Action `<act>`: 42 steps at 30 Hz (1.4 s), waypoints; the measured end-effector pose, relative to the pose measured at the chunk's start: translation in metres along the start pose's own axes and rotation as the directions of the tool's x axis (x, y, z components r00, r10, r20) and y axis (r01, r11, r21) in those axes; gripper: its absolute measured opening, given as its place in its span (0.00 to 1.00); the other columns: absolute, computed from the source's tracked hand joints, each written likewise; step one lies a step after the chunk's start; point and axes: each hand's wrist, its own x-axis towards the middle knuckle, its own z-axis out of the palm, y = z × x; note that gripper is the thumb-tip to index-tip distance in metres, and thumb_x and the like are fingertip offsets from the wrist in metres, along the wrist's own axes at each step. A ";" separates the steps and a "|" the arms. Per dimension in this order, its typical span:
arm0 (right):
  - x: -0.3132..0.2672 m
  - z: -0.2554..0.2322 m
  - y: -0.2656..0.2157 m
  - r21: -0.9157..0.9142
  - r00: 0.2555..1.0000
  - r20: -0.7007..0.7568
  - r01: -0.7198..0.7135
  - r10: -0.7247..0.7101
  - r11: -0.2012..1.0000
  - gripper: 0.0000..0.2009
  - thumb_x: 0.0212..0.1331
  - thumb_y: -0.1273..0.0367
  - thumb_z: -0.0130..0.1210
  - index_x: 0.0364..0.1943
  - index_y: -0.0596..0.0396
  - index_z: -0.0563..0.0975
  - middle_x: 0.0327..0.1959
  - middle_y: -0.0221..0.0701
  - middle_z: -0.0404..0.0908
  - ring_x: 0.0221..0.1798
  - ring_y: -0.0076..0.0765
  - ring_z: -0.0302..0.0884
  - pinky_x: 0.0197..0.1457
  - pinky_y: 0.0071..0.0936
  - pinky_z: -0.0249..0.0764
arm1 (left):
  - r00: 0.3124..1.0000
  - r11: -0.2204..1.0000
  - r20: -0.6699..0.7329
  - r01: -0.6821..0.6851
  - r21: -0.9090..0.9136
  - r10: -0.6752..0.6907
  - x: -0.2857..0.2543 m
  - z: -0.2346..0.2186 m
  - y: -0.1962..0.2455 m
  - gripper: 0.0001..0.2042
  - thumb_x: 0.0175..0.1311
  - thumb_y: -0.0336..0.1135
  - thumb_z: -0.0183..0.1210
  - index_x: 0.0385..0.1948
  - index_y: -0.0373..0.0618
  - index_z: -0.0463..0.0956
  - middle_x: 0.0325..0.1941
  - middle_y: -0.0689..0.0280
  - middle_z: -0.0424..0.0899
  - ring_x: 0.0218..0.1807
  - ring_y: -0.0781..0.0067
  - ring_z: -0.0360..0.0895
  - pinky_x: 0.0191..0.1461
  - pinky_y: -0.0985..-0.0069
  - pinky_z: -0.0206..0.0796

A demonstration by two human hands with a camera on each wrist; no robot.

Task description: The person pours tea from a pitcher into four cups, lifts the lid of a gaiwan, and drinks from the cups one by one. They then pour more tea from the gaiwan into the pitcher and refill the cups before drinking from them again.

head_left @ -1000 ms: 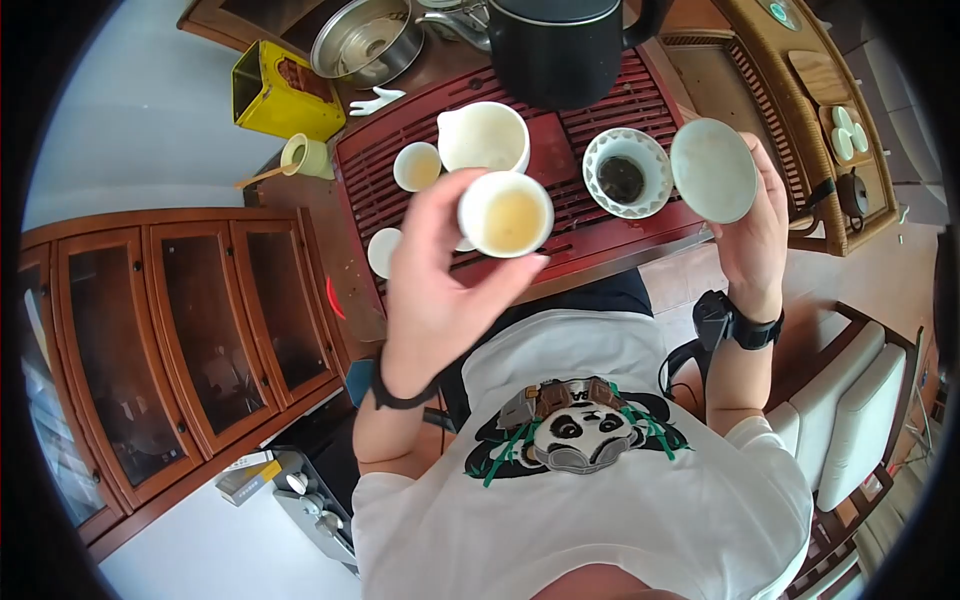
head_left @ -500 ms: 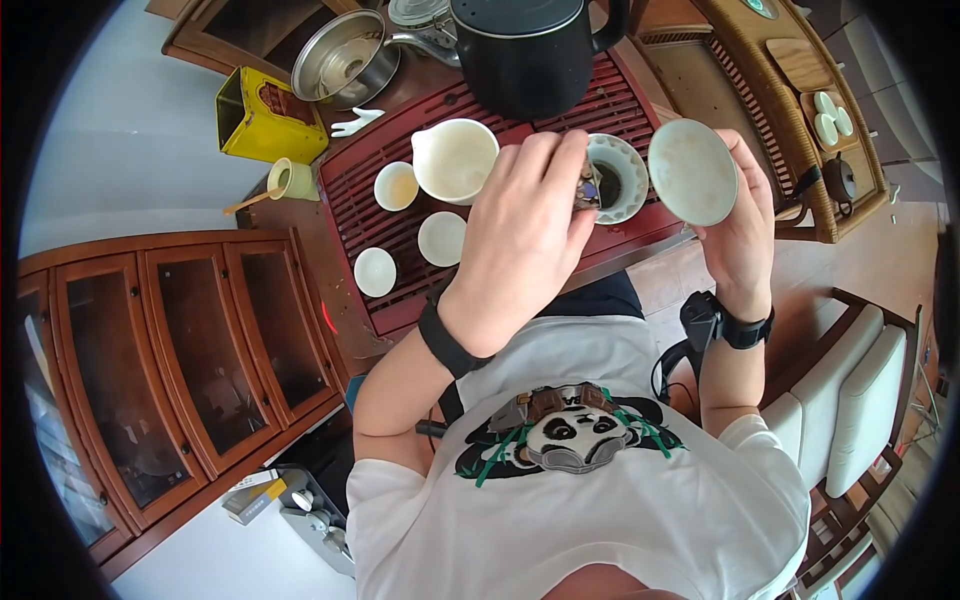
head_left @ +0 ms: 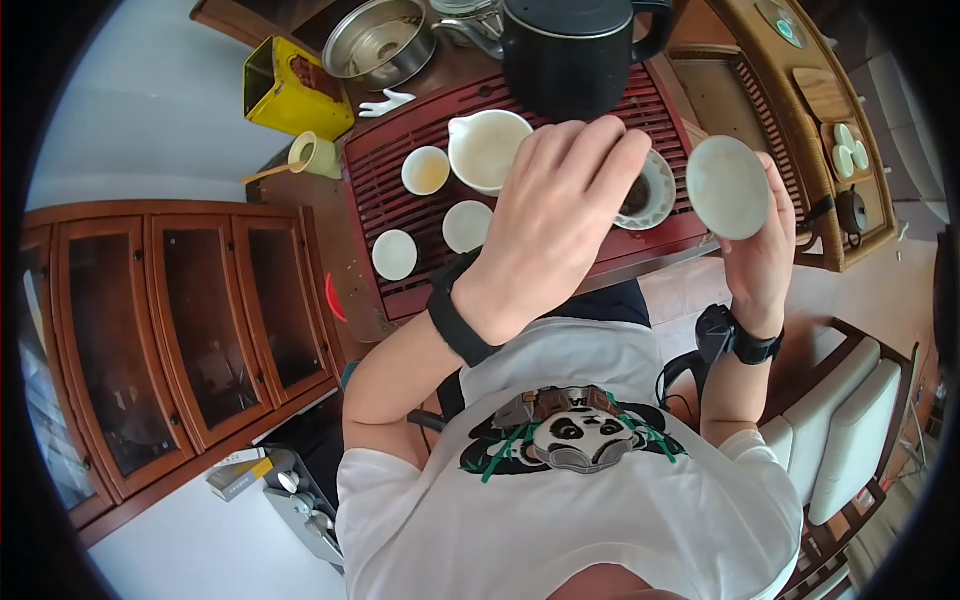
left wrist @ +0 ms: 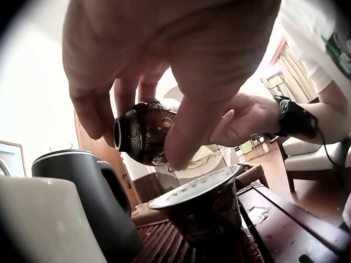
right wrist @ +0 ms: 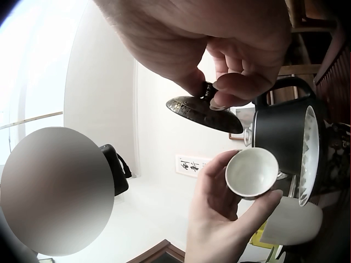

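Note:
My left hand grips a small dark-patterned teacup, tipped on its side above the lidless gaiwan. The back of the hand hides this cup in the head view. Seen from the right wrist, the cup's white inside faces the camera. Dark tea leaves lie in the gaiwan, partly covered by my left fingers. To the right of it, my right hand pinches the knob of the gaiwan lid. That lid is held tilted, its pale underside showing in the head view.
On the slatted red tea tray stand a white pitcher, a small cup with tea and two other white-inside cups. The black kettle is behind. A yellow tin, steel bowl and rattan shelf lie farther out.
My left hand has moved right with the teacup, which showed tea a second ago, and has tipped it over the gaiwan. The right hand keeps holding the lid beside it.

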 end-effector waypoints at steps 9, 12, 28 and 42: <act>-0.001 -0.008 0.009 0.027 1.000 0.003 -0.008 0.008 1.000 0.18 0.76 0.66 0.48 0.64 0.57 0.70 0.52 0.32 0.82 0.37 0.18 0.81 0.22 0.11 0.66 | 0.954 0.890 -0.073 0.243 -0.387 -0.292 -0.050 -0.058 -0.025 0.32 0.50 0.18 0.69 0.61 0.39 0.69 0.60 0.57 0.76 0.63 0.61 0.76 0.67 0.67 0.68; -0.001 -0.007 0.011 0.016 1.000 -0.004 -0.025 0.025 1.000 0.18 0.77 0.66 0.48 0.65 0.56 0.70 0.52 0.31 0.82 0.37 0.17 0.80 0.22 0.12 0.66 | 0.907 0.830 -0.021 0.376 -0.411 -0.421 -0.069 -0.080 -0.039 0.32 0.52 0.17 0.67 0.62 0.38 0.67 0.59 0.59 0.77 0.62 0.67 0.77 0.68 0.70 0.67; -0.002 0.013 0.007 -0.058 0.994 -0.104 -0.047 0.040 0.997 0.12 0.80 0.64 0.43 0.53 0.55 0.73 0.41 0.27 0.83 0.30 0.12 0.75 0.21 0.11 0.62 | 0.767 0.728 0.172 0.641 -0.245 -0.618 -0.117 -0.078 -0.150 0.30 0.54 0.17 0.62 0.63 0.45 0.72 0.58 0.64 0.76 0.59 0.72 0.75 0.65 0.73 0.67; -0.001 0.014 0.007 -0.053 0.991 -0.129 -0.054 0.047 0.997 0.11 0.80 0.64 0.43 0.54 0.54 0.74 0.40 0.26 0.83 0.30 0.13 0.76 0.22 0.11 0.63 | 0.821 0.848 0.245 0.530 0.007 -0.515 -0.088 -0.091 -0.138 0.35 0.52 0.30 0.71 0.67 0.45 0.69 0.67 0.55 0.75 0.71 0.54 0.69 0.74 0.62 0.61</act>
